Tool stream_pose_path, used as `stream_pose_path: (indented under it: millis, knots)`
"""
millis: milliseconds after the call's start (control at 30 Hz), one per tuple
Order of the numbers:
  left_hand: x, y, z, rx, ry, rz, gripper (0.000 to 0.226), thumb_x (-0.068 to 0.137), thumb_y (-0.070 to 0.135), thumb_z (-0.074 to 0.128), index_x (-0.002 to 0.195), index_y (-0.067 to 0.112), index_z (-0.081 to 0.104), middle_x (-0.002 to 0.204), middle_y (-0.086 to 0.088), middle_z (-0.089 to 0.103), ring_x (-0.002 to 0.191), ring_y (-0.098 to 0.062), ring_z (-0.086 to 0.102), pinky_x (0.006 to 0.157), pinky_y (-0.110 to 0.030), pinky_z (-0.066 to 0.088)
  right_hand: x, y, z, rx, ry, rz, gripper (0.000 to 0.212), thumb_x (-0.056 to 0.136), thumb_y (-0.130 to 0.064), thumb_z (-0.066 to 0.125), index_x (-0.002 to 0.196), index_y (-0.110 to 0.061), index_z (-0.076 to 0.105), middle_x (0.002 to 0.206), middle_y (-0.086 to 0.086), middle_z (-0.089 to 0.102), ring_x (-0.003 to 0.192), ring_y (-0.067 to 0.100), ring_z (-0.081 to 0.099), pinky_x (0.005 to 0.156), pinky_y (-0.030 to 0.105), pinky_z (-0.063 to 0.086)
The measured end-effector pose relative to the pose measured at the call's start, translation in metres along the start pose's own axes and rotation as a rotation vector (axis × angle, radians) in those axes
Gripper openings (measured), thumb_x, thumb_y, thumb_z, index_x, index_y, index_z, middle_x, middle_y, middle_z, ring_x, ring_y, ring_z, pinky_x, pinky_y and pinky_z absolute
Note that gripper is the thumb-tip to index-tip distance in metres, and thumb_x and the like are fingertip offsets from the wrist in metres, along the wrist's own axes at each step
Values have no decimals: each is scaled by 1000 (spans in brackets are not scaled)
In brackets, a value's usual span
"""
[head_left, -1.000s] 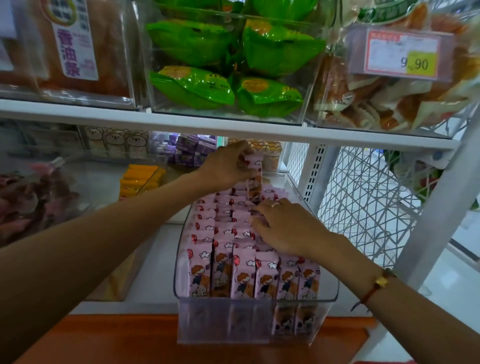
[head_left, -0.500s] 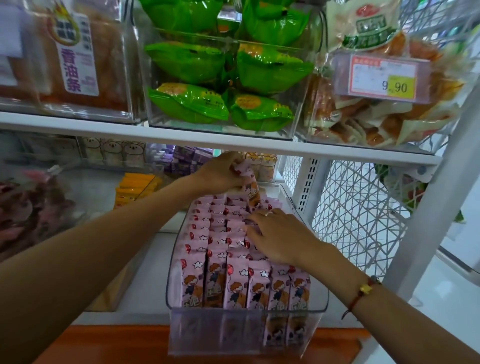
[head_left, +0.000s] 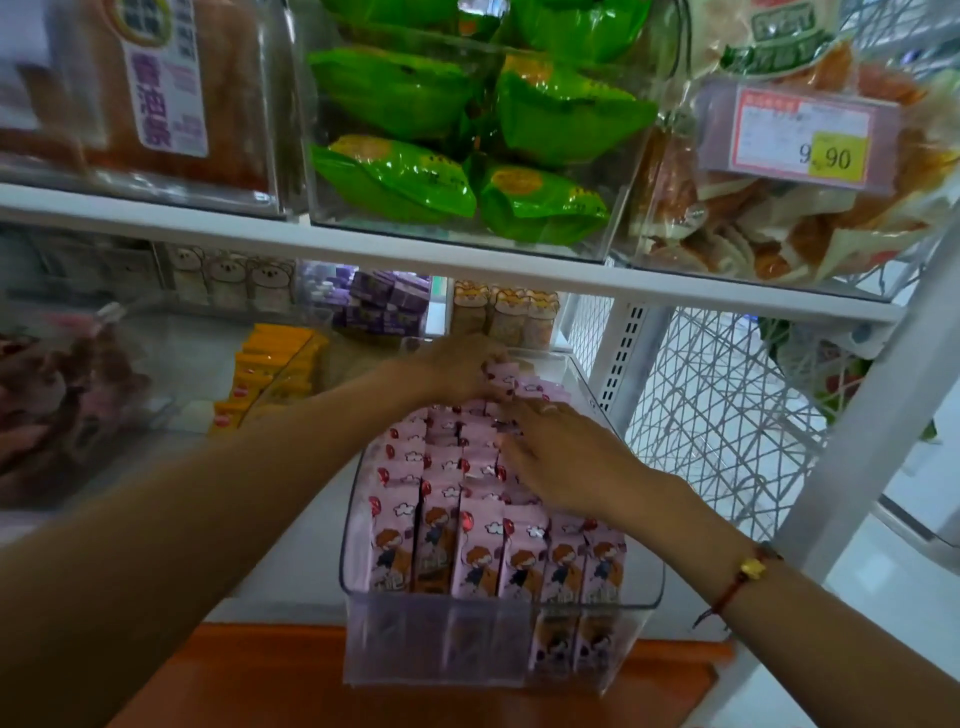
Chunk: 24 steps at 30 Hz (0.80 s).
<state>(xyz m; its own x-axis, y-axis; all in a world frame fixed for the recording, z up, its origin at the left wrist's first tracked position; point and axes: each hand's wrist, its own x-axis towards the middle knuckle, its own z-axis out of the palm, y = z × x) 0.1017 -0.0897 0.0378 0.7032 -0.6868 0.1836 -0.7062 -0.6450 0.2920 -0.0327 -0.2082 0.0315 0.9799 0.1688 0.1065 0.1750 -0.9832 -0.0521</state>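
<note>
Both grips in the clear bin (head_left: 649, 597) of pink packets (head_left: 457, 540) on the lower shelf (head_left: 311, 566).

I see my left grip (head_left: 457, 366) curled round the held packets (head_left: 524, 382), pinching them at the far end of the bin. My right grip (head_left: 566, 460) is spread, its fingers (head_left: 519, 447) fairly straight and flat on the packet tops mid-bin. The pink packets stand upright in rows from front to back. The bin's front juts past the shelf edge. Green bags (head_left: 395, 176) sit in a bin above.
</note>
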Motion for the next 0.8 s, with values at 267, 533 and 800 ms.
stream_pose_path:
  millis: [267, 533, 800]
  knots:
    - [13, 0, 7, 5, -214, -75, 35, 100, 25, 44, 131, 11, 55, 136, -11, 53, 118, -23, 51, 107, -41, 36, -64, -15, 18, 22, 71, -70, 53, 100, -46, 23, 149, -27, 21, 156, -4, 20, 142, 15, 17, 115, 34, 18]
    - [1, 5, 2, -26, -69, -1, 33, 95, 31, 55, 122, 13, 62, 124, -5, 63, 95, -10, 53, 81, -24, 36, -79, -21, 14, 53, 409, -129, 35, 94, -41, 50, 118, -20, 63, 119, -2, 61, 109, 13, 55, 87, 31, 51]
    - [0, 11, 8, -84, -40, -48, 28, 90, 27, 64, 109, 7, 67, 112, -8, 69, 89, -13, 58, 77, -24, 39, -96, -9, 25, 26, 387, -200, 39, 92, -49, 44, 99, -20, 70, 92, -5, 67, 80, 9, 60, 70, 18, 42]
